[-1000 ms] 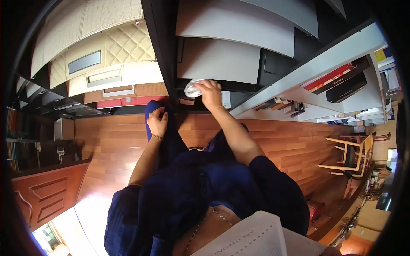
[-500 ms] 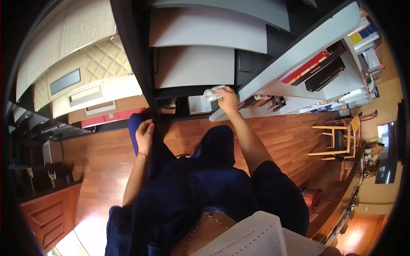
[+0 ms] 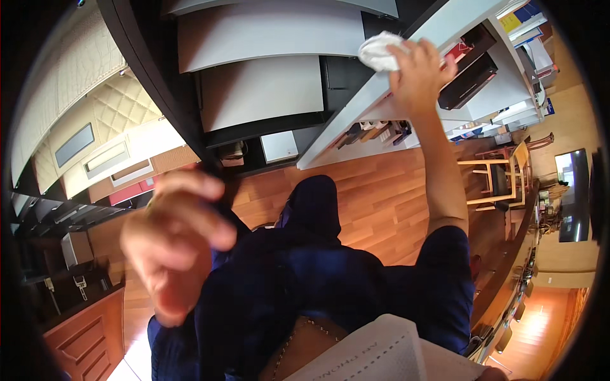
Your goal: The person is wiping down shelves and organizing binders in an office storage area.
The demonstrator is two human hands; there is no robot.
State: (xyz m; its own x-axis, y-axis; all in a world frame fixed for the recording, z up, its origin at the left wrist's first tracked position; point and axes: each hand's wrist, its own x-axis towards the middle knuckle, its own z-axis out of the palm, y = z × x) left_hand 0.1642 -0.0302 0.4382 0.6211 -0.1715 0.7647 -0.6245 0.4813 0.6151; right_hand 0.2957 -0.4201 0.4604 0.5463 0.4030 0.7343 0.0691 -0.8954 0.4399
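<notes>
A crumpled white cloth [image 3: 380, 52] is gripped in my right hand [image 3: 420, 76], which is raised with the arm stretched out. The cloth lies at the upper edge of the slanting white cabinet panel [image 3: 368, 92], apparently touching it. My left hand [image 3: 181, 238] is lifted close to the camera at the left, blurred. Its fingers are half bent and apart, with nothing visible in them. Beside the panel stands a dark cabinet bay with grey-white shelf boards [image 3: 264, 92]; a white box [image 3: 279, 146] sits at its bottom.
Books and a black box [image 3: 469, 81] fill the white shelf unit at the right. Cream quilted boxes [image 3: 121, 108] line the shelves at the left. Wooden chairs [image 3: 502, 178] stand farther right on the wooden floor [image 3: 381, 209]. A reddish-brown door [image 3: 89, 330] is at lower left.
My right hand has moved up and right with the cloth, from the bottom of the bay to the panel's upper edge. The left hand has risen from my knee toward the camera.
</notes>
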